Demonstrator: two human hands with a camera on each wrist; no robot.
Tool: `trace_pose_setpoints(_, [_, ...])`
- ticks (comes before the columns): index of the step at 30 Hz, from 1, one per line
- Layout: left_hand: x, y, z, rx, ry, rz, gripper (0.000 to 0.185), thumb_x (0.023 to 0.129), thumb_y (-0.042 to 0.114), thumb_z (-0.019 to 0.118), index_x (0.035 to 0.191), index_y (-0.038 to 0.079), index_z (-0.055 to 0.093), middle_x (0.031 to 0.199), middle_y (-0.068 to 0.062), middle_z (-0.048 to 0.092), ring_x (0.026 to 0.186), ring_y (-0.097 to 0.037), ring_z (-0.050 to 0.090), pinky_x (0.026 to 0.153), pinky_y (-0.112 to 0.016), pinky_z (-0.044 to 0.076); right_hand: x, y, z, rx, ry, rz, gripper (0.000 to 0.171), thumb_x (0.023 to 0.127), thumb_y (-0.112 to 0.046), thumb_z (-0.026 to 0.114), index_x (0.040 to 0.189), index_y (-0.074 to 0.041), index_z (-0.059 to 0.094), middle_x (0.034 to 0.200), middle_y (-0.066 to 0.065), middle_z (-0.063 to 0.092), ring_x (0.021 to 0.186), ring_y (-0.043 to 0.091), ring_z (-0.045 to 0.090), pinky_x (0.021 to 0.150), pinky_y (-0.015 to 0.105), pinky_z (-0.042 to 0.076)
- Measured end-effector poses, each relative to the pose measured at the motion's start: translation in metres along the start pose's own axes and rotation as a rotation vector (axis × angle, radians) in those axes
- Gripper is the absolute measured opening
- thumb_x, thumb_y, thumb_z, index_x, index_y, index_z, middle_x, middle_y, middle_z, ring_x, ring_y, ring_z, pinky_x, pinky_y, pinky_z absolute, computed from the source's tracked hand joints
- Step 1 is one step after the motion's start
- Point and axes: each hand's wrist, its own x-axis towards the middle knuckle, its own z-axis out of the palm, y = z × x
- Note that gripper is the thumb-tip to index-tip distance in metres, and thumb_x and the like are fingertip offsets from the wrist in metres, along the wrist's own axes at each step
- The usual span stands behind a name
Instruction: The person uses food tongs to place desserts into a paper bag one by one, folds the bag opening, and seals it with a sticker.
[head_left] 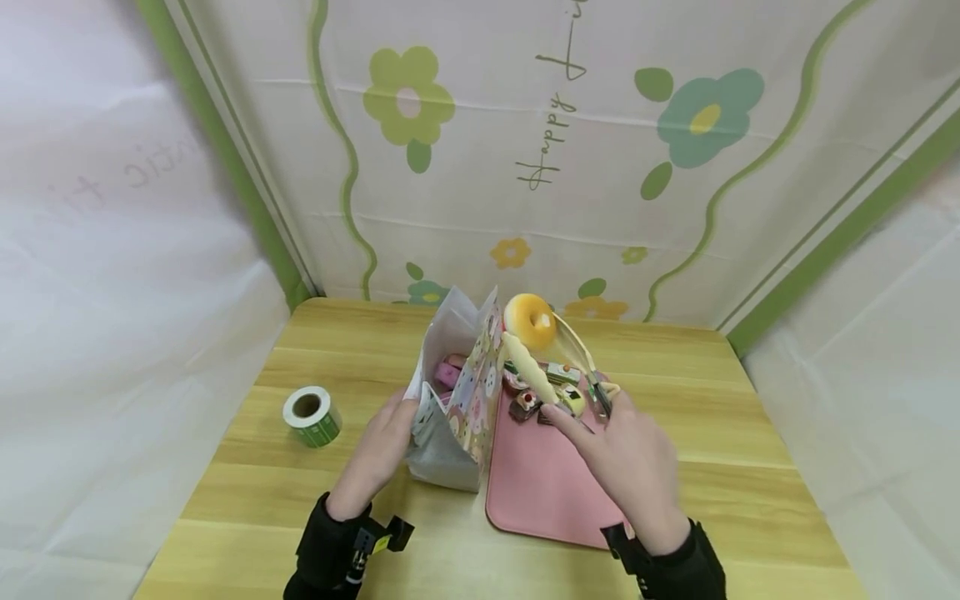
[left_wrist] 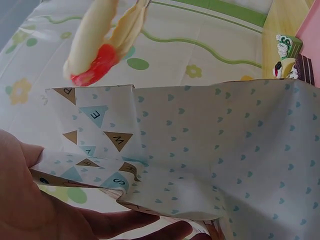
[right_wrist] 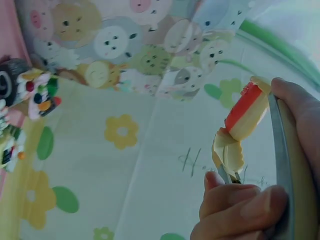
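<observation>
The toy doughnut (head_left: 519, 321) is up in the air by the far right corner of the paper bag's (head_left: 471, 408) mouth, squeezed between the pale ends of the tongs (head_left: 528, 368); the right grip (head_left: 630, 450) is clasped round the tongs' arms, the left grip (head_left: 378, 446) pinches the bag's near left rim between thumb and fingers; the doughnut is probably light, soft and springy, unlikely to break; its rounded glaze may slip, so the best hold is across its thickness, with modest pressure; the bag looks thin and creased, apt to buckle, so steadying it by the rim seems sound; its right wall stands just beside the pink tray (head_left: 551, 487) and toy cakes (head_left: 525, 406); the fabric wall (head_left: 465, 192) rises by the worktop's (head_left: 240, 517) far edge, so room for moving lies mainly above the rim and towards the near side.
</observation>
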Motion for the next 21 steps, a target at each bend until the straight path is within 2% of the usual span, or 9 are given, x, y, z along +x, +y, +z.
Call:
trace_pose_setpoints(2, [0.000,-0.001,0.000,-0.003,0.003,0.002,0.040,0.095,0.031,0.032,0.124,0.009,0.048,0.117,-0.010,0.050,0.104,-0.025,0.045,0.088,-0.044,0.035,0.004,-0.010,-0.001,0.004,0.017,-0.041,0.072,0.064,-0.080,0.043,0.088,-0.013,0.052,0.057,0.001,0.043,0.047,0.016,0.040,0.042,0.030,0.026])
trace_pose_setpoints(8, [0.001,-0.001,0.001,-0.023,0.006,0.005,0.038,0.095,0.030,0.033,0.123,0.009,0.049,0.116,-0.010,0.050,0.106,-0.025,0.046,0.089,-0.045,0.034,0.015,-0.039,0.002,-0.019,0.060,-0.112,0.076,0.060,-0.083,0.043,0.093,-0.015,0.056,0.055,0.000,0.042,0.044,0.015,0.040,0.038,0.030,0.029])
trace_pose_setpoints(15, [0.001,0.001,0.001,-0.033,0.007,0.007,0.041,0.096,0.030,0.032,0.127,0.007,0.046,0.117,-0.012,0.049,0.103,-0.025,0.046,0.086,-0.045,0.037,0.025,-0.056,0.012,-0.047,0.139,-0.285,0.071,0.063,-0.082,0.042,0.075,-0.013,0.049,0.050,-0.002,0.040,0.039,0.012,0.037,0.036,0.028,0.029])
trace_pose_setpoints(18, [0.001,0.001,0.001,-0.030,0.010,0.000,0.042,0.096,0.029,0.032,0.128,0.007,0.044,0.118,-0.012,0.049,0.104,-0.026,0.046,0.086,-0.045,0.037,0.029,-0.058,0.016,-0.051,0.125,-0.334,0.067,0.065,-0.080,0.043,0.072,-0.013,0.047,0.051,-0.004,0.041,0.036,0.010,0.036,0.035,0.028,0.029])
trace_pose_setpoints(21, [0.001,0.001,0.001,-0.025,0.014,-0.010,0.042,0.095,0.029,0.032,0.128,0.007,0.044,0.116,-0.012,0.049,0.101,-0.026,0.047,0.084,-0.044,0.038,0.032,-0.058,0.017,-0.075,0.071,-0.315,0.067,0.064,-0.081,0.042,0.072,-0.015,0.048,0.050,-0.006,0.043,0.036,0.010,0.037,0.035,0.028,0.030])
